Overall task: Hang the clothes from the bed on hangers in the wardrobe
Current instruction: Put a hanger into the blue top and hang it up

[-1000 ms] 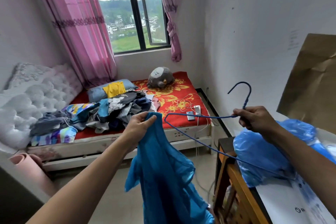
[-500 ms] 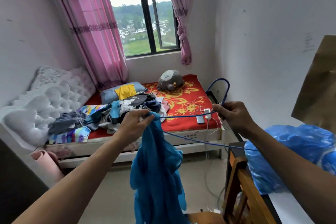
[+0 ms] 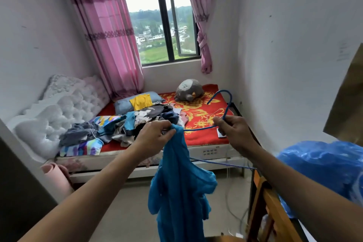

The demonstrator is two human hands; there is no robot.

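A: Both arms are out in front. The left hand (image 3: 155, 135) pinches the top of a thin teal-blue garment (image 3: 180, 192), fingers and thumb curled onto the bunched fabric.

B: And that garment hangs straight down from the pinch, loose and crumpled, in the air above the floor (image 3: 127, 212), in front of the bed's near edge.

A: Over to the right hand (image 3: 233, 133): its fingers are wrapped tight round the neck of a blue wire hanger (image 3: 228, 102), with the hook curving up above the knuckles.

B: One thin arm of that hanger runs left from the fist to the top of the garment, right at the left fingertips. Whether its tip is inside the fabric, I can't tell.

A: The lower bar shows too, coming out from behind the cloth and passing under the right forearm.

B: Behind the hands, the bed with the red flowered cover (image 3: 200, 122) carries a heap of mixed clothes (image 3: 137, 122) along its near edge, towards the white tufted headboard (image 3: 59, 110).

A: A yellow garment (image 3: 140, 101) lies on a pale blue pillow (image 3: 121, 105) at the far edge by the pink curtain (image 3: 110, 45). A grey plush toy (image 3: 188, 90) sits by the far edge too, under the window (image 3: 163, 25).

B: At the right edge of the view, a crinkled blue plastic bag (image 3: 324, 169) sits just beside the right forearm, with a wooden chair back (image 3: 269, 206) below it.
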